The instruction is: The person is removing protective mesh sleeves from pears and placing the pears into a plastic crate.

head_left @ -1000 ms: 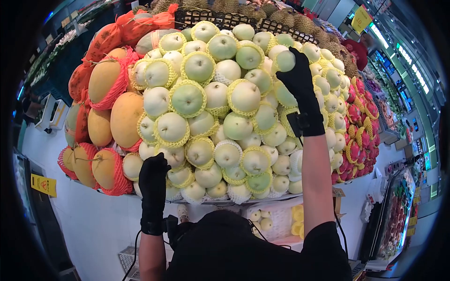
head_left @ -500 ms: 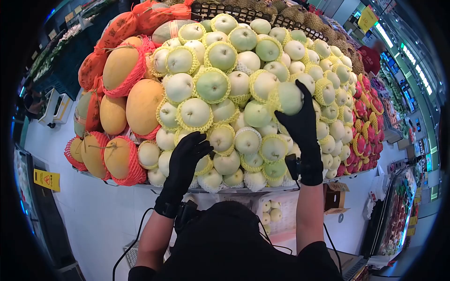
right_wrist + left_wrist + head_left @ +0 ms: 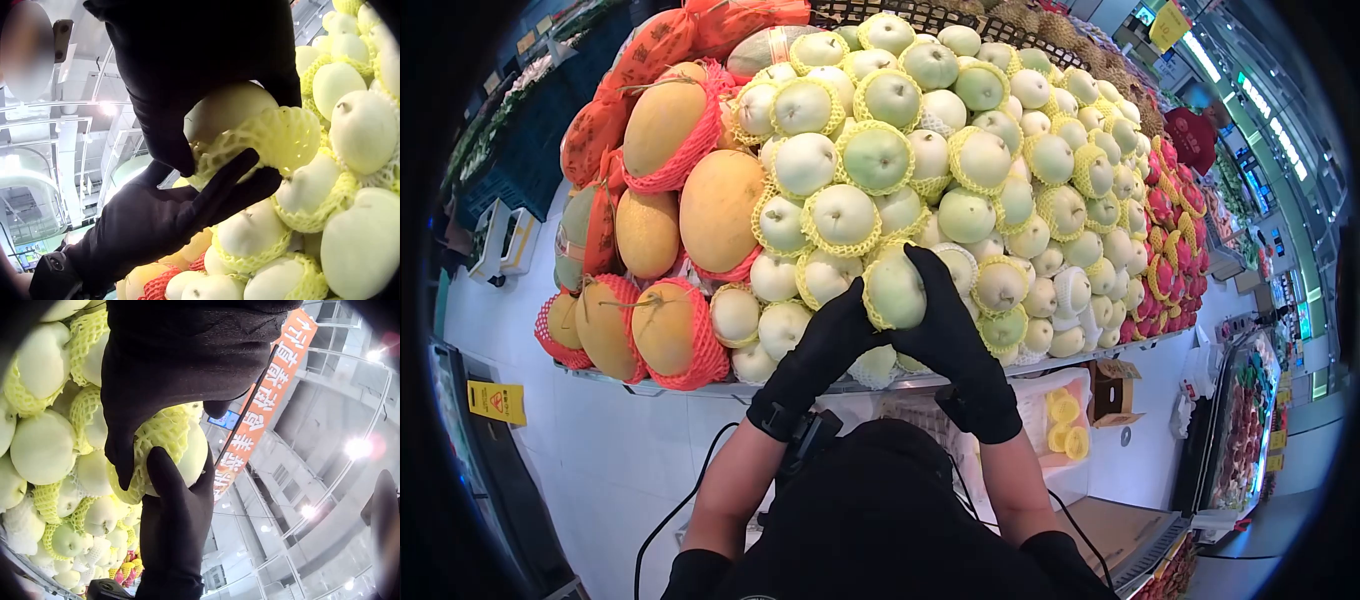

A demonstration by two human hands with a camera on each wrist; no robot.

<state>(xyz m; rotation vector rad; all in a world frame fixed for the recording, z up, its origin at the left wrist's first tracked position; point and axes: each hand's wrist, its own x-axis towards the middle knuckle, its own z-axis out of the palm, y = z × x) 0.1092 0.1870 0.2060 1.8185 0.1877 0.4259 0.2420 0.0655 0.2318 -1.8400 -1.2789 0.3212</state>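
Observation:
Both black-gloved hands hold one pale green melon (image 3: 897,292) low at the front of the melon pile. A yellow foam net (image 3: 275,140) wraps part of the fruit, leaving the rest of its skin bare in the right wrist view. The left hand (image 3: 837,335) grips from the left and below, its fingers against the net. From the right, the right hand (image 3: 948,325) curls round the fruit, with its thumb pressed on the net in the left wrist view. Right behind the held fruit, a netted melon (image 3: 844,215) rests in the pile.
Large orange-yellow melons (image 3: 720,212) in red nets lie on the left, and dragon fruit (image 3: 1170,255) on the right. Below the stand's front edge sits a white crate (image 3: 1050,385) with yellow foam nets, beside an open cardboard box (image 3: 1112,395). A person (image 3: 1190,135) stands at the back right.
The right hand has brought the melon from the upper right of the pile down to the front centre. The left hand has moved right and now grips it as well.

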